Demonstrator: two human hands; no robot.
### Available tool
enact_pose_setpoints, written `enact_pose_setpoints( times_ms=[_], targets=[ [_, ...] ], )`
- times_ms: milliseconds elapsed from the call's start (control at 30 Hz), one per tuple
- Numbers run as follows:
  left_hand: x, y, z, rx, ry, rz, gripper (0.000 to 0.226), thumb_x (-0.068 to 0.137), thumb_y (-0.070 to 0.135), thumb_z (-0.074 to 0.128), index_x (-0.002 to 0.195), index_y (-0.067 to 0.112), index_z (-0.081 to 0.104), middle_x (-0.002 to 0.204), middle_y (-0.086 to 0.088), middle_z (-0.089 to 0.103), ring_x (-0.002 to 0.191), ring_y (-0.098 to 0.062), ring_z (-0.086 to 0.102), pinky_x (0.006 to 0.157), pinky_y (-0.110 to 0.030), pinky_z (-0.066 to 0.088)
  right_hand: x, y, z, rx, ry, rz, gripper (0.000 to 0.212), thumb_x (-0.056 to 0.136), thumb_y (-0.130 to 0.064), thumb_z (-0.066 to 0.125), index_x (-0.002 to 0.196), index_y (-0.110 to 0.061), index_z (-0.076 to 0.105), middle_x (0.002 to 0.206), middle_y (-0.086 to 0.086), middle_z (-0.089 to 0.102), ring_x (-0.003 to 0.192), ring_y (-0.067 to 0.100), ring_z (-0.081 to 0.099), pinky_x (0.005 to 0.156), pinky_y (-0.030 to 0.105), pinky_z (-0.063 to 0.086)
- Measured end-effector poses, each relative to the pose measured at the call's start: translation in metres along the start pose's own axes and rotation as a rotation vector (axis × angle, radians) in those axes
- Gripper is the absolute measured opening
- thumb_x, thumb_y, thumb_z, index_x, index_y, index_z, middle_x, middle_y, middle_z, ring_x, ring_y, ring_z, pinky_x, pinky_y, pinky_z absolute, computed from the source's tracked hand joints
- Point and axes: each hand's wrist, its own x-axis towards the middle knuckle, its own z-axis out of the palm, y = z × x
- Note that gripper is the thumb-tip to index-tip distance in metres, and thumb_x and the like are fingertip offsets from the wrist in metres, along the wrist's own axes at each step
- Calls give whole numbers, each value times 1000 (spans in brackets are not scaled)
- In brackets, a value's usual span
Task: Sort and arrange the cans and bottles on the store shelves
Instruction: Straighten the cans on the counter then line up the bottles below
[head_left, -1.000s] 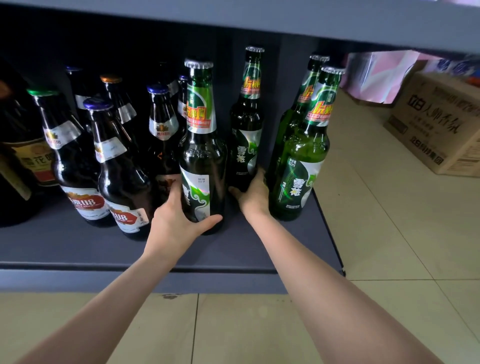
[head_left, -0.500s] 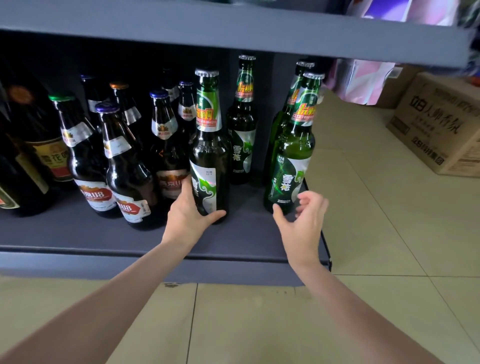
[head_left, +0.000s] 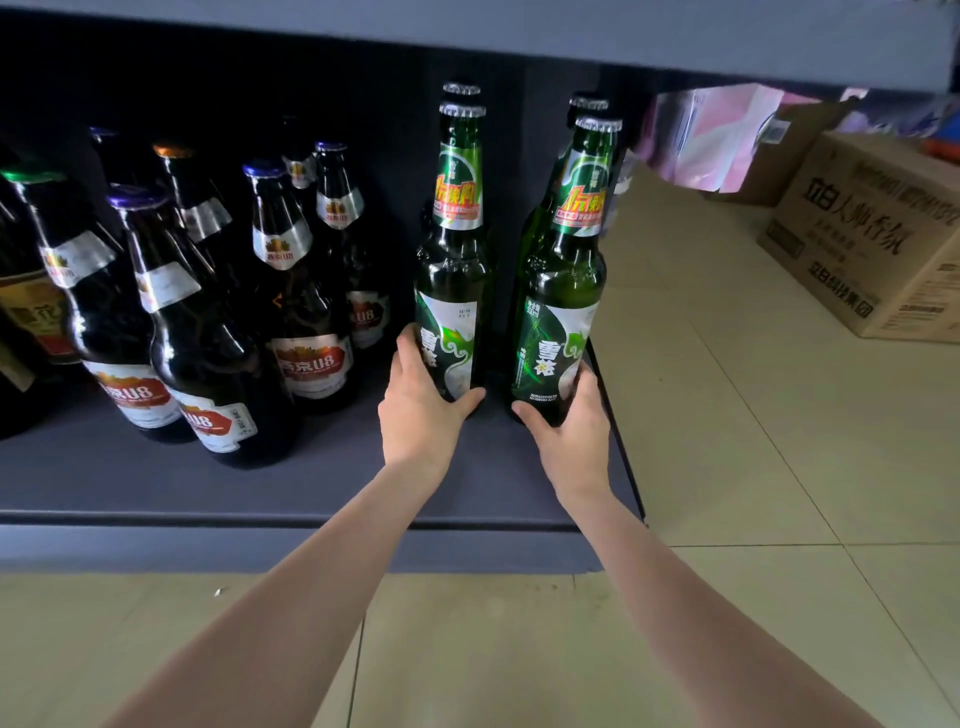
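The left hand (head_left: 415, 410) grips the base of a green bottle (head_left: 453, 291) upright on the shelf (head_left: 311, 483); the right hand (head_left: 569, 431) grips a second green bottle (head_left: 563, 291) just right. Brown bottles (head_left: 291, 291) stand left of the left grip.

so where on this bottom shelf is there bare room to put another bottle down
Bare shelf runs along the front edge, before the brown bottles and left of the left hand. A narrow strip lies between the two green bottles. The back left is crowded with brown bottles.
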Motion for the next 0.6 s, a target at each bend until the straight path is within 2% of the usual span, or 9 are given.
enact_pose_setpoints(
  times_ms=[167,300,400,500,600],
  targets=[
    [0,2,15,-64,12,-18,93,71,19,79,143,11,20,139,-9,36,124,-27,37,100,-32,31,0,-1,1,9,9,4,68,76,-19,76,133,-7,41,107,0,52,102,12,48,92,31,41],
    [-4,-13,15,-132,-58,-29,98,70,17,79,145,19,17,143,-4,35,130,-22,35,104,-32,31,0,-2,1,-5,9,4,76,72,-20,79,136,-10,38,118,7,53,111,18,51,91,27,41],
    [-9,-18,15,-116,-60,-38,89,75,16,75,144,20,21,142,1,42,129,-19,39,99,-25,33,0,-4,1,-60,2,17,77,73,-19,78,136,-9,34,126,7,43,110,15,48,80,16,34],
    [-13,-15,18,-101,6,-46,83,75,17,76,141,18,27,137,2,46,124,-19,43,91,-24,34,-1,-5,0,-87,6,14,74,73,-19,78,133,-9,36,125,6,42,108,19,50,80,23,36],
    [-17,-10,22,-75,65,-47,81,73,19,77,139,16,30,134,0,49,121,-21,46,87,-25,35,-1,-5,-1,-90,1,6,72,74,-21,78,133,-10,37,123,4,43,108,16,49,79,23,36]
  ],
)
